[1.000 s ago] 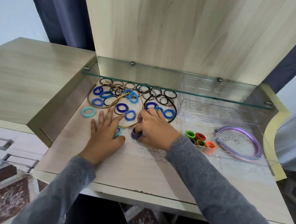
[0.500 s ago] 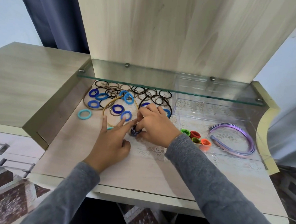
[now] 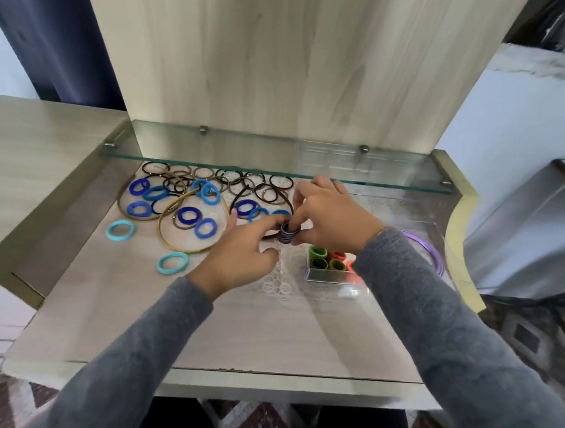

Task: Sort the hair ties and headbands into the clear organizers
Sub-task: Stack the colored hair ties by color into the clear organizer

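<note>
A dark blue striped bundle of hair ties (image 3: 287, 234) is pinched between my right hand (image 3: 331, 218) and the fingertips of my left hand (image 3: 241, 254), just above the desk. Blue hair ties (image 3: 188, 216) and thin dark elastics (image 3: 243, 180) lie scattered at the back left, with a gold headband (image 3: 167, 237) among them. Two light teal ties (image 3: 120, 230) lie nearer the front. The clear organizer (image 3: 332, 277) holds green, olive and red rolled ties (image 3: 319, 258). A purple headband (image 3: 431, 252) shows past my right sleeve.
A glass shelf (image 3: 277, 163) hangs low over the back of the desk. A tall wooden back panel (image 3: 282, 66) rises behind it. A lace mat (image 3: 279, 282) lies under the organizer. A raised wooden side surface (image 3: 33, 142) stands at the left.
Both hands moved right and slightly back with the striped bundle. My left hand left the teal tie, which now lies uncovered on the desk. The camera view shifted.
</note>
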